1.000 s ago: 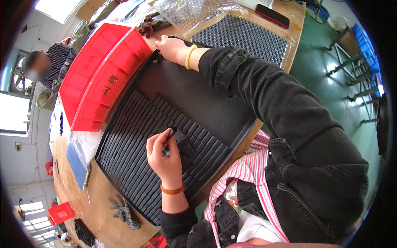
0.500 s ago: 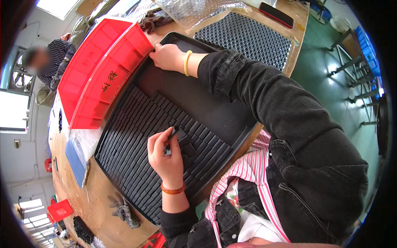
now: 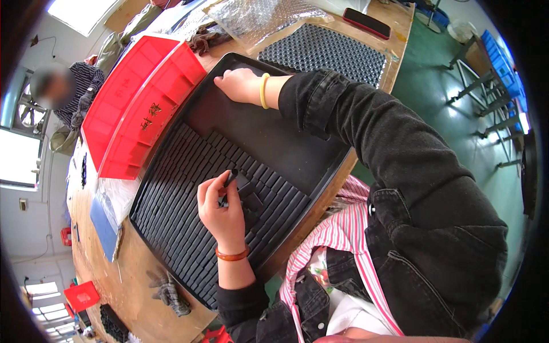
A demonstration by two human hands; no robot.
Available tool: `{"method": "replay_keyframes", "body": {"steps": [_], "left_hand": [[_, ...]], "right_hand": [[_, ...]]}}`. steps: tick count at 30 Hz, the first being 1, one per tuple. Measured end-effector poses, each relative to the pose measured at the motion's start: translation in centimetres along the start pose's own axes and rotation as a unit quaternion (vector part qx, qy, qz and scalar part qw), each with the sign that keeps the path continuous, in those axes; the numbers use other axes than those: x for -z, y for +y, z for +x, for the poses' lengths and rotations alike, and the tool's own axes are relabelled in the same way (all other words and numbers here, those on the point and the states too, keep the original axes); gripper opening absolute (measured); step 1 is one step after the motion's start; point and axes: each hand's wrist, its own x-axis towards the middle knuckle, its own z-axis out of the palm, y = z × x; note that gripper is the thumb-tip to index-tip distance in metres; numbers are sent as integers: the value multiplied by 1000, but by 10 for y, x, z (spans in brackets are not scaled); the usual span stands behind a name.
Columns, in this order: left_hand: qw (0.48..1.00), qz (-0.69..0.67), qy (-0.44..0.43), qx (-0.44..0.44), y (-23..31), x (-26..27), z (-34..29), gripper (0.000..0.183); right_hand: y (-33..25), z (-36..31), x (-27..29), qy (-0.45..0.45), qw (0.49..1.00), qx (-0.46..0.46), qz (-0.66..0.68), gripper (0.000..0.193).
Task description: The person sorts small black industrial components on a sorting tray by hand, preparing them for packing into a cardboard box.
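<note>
Rows of short black tube-like pieces (image 3: 189, 188) lie closely packed on a large black tray (image 3: 269, 128). My left hand (image 3: 220, 208), with an orange bangle at its wrist, is closed over these rows and pinches one short black tube (image 3: 231, 176), tilted, its end showing above the fingers. A few pieces near this hand lie askew on the others. My right hand (image 3: 240, 86), with a yellow bangle, is over the far, bare part of the tray. Its fingers are curled in, and whatever is inside them is hidden.
Red plastic bins (image 3: 143, 108) stand against the tray's far-left side. Beyond the tray are a perforated dark sheet (image 3: 326, 54), bubble wrap (image 3: 263, 20) and a phone (image 3: 367, 23). A grey glove (image 3: 170, 292) and a blue board (image 3: 104, 226) lie left. Another person (image 3: 71, 91) is farther off.
My right hand has drawn back from the tray's rim beside the red bins, inward over the tray. My left hand still pinches the tube above the rows. The whole view has shifted slightly.
</note>
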Motion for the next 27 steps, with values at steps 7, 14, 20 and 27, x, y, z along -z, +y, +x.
{"method": "replay_keyframes", "body": {"steps": [7, 14, 20, 27], "left_hand": [[1000, 7, 5, -4, -1, 0, 1, 19], [1000, -9, 13, 12, 0, 0, 0, 17], [994, -61, 24, 83, -10, 1, 1, 16], [994, -55, 11, 96, -13, 0, 0, 18]], "right_hand": [[11, 6, 13, 2, 950, -152, 273, 24], [13, -23, 87, -117, 430, -283, 849, 23], [-18, -57, 88, -155, 462, -228, 843, 21], [-30, -74, 76, -182, 464, -167, 851, 20]]}}
